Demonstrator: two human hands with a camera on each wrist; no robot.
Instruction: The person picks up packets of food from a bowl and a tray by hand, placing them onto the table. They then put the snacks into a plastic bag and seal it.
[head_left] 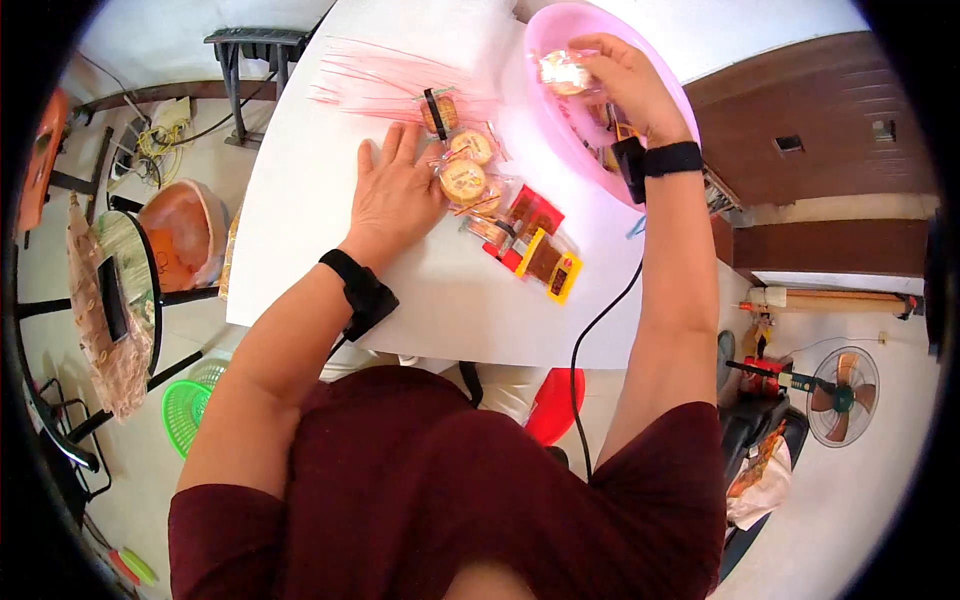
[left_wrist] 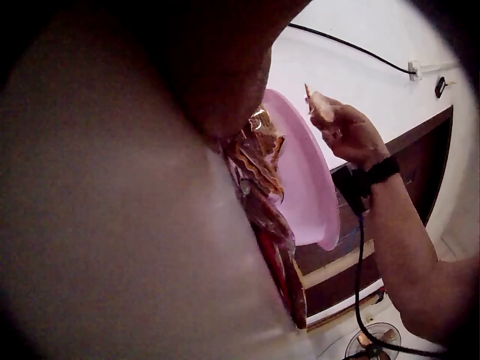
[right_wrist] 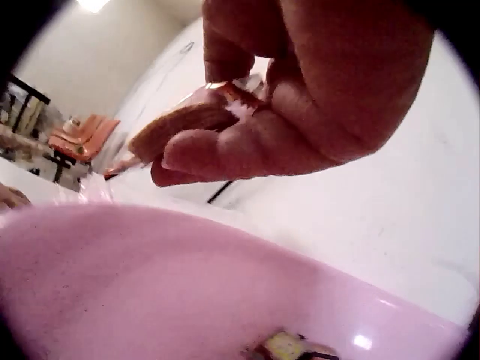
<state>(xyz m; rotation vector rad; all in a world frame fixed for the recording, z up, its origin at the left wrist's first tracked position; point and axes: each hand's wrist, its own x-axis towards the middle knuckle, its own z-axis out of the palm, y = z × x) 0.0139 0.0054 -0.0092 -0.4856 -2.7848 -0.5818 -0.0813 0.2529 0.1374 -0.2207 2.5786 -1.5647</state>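
Observation:
My right hand pinches a clear-wrapped biscuit over the pink basin. In the right wrist view, thumb and fingers grip the edge of that biscuit above the basin's rim. Flat on the white table, my left hand has its fingers spread, fingertips beside a small row of wrapped round biscuits. One wrapped biscuit with a black band lies just beyond those fingertips. Several red and yellow snack packets lie nearer me, right of the left hand.
Thin pink strips are spread over the far left of the table. More small packets lie inside the basin, partly hidden by my right hand. A black cable hangs over the table's front edge. A fan stands at the right.

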